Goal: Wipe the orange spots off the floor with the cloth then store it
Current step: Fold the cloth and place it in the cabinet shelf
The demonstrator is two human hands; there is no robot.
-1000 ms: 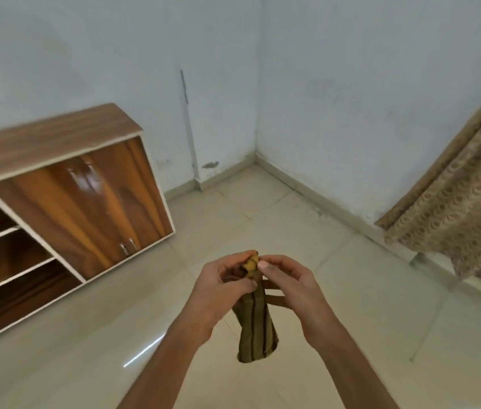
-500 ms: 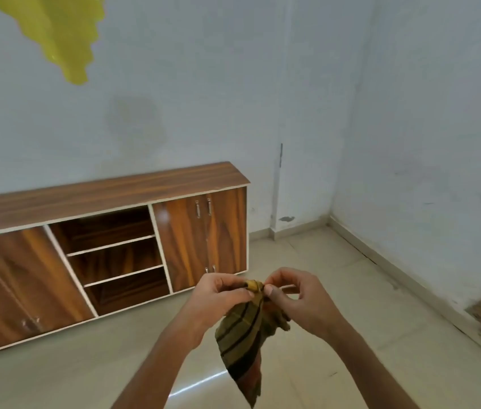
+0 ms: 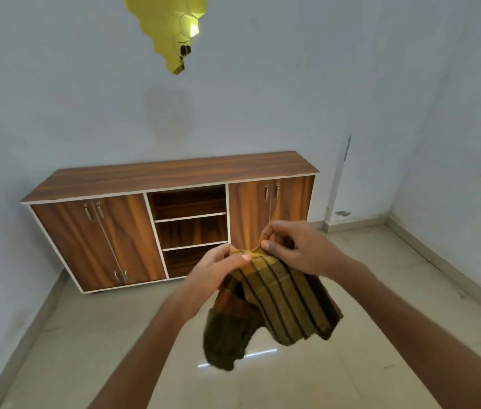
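Note:
A mustard-yellow cloth [image 3: 274,302] with dark stripes hangs in front of me, spread partly open. My left hand [image 3: 215,267] pinches its top edge on the left. My right hand [image 3: 295,249] pinches the same top edge on the right, a short way from the left hand. The cloth's lower part droops and bunches on the left side. No orange spots show on the beige tiled floor [image 3: 381,290] in this view.
A low wooden cabinet [image 3: 174,172] stands against the far wall, with closed doors left and right and open middle shelves [image 3: 190,215]. Yellow hexagon wall decor [image 3: 171,28] hangs above it. White walls meet in a corner at the right.
The view has swung left and up, bringing the whole cabinet into sight. My hands have moved apart along the cloth's top edge, spreading the bunched cloth wider.

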